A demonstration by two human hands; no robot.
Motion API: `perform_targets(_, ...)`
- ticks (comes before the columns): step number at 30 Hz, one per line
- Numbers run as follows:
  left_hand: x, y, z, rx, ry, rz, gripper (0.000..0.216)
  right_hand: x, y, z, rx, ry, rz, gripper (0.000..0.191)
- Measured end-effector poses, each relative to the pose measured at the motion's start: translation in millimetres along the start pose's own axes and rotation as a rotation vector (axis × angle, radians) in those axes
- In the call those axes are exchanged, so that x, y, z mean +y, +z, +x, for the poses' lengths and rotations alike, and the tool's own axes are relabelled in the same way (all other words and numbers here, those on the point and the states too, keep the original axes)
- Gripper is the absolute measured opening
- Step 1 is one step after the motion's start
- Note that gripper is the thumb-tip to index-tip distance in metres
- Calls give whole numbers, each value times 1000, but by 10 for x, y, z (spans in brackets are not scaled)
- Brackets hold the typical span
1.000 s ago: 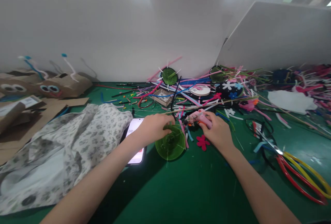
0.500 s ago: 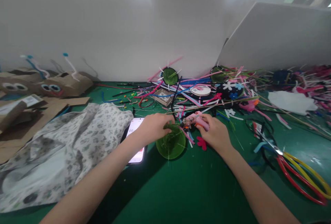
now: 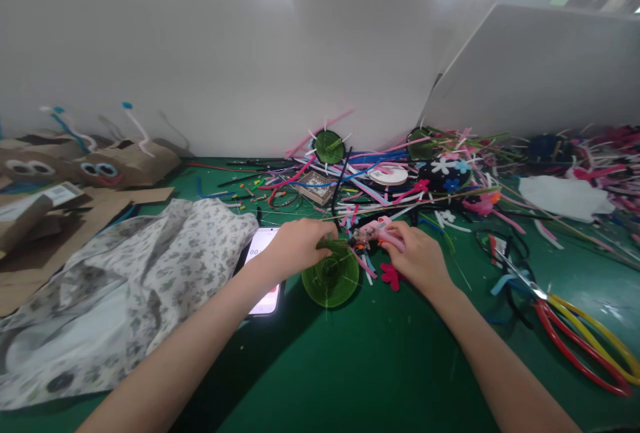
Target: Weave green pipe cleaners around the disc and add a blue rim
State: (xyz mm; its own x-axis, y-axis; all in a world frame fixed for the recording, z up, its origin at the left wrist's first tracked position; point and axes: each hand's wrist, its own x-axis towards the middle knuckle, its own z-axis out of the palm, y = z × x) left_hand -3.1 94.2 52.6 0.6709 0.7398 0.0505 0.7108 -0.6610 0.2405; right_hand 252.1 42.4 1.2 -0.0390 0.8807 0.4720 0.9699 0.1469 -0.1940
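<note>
In the head view my left hand (image 3: 305,243) is closed in a pinch on a green strip (image 3: 334,245), which reaches right over a round green disc (image 3: 330,286) lying on the table. My right hand (image 3: 417,256) is wrapped round a pink glue gun (image 3: 393,238). Its stained nozzle points left and meets or nearly meets the strip's end; exact contact is too small to tell. Thin glue threads stretch around the disc. A red felt flower (image 3: 391,276) lies just below my right hand. My left fingertips are partly hidden.
A lit phone (image 3: 264,273) and patterned cloth (image 3: 165,266) lie left. Scissors (image 3: 543,300) with red and yellow handles lie right. Pipe cleaners (image 3: 380,196) and a white-labelled spool (image 3: 389,175) crowd the back before a white partition (image 3: 225,66). Cardboard figures (image 3: 125,166) stand far left.
Almost nothing differs. Both hands keep their places, with the glue gun and the green strip end still close together above the disc.
</note>
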Motion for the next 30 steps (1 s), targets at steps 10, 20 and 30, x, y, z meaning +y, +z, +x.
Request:
perform_targets(10, -9, -3, 10, -17, 20, 3, 28, 25, -29, 8, -11, -26, 31, 22)
perform_targets(20, -22, 4, 3, -14, 83, 37, 28, 60, -31, 9, 3, -56, -2, 18)
perform_targets(30, -25, 6, -11, -11, 121, 34, 28, 103, -21, 11, 18, -70, -27, 15)
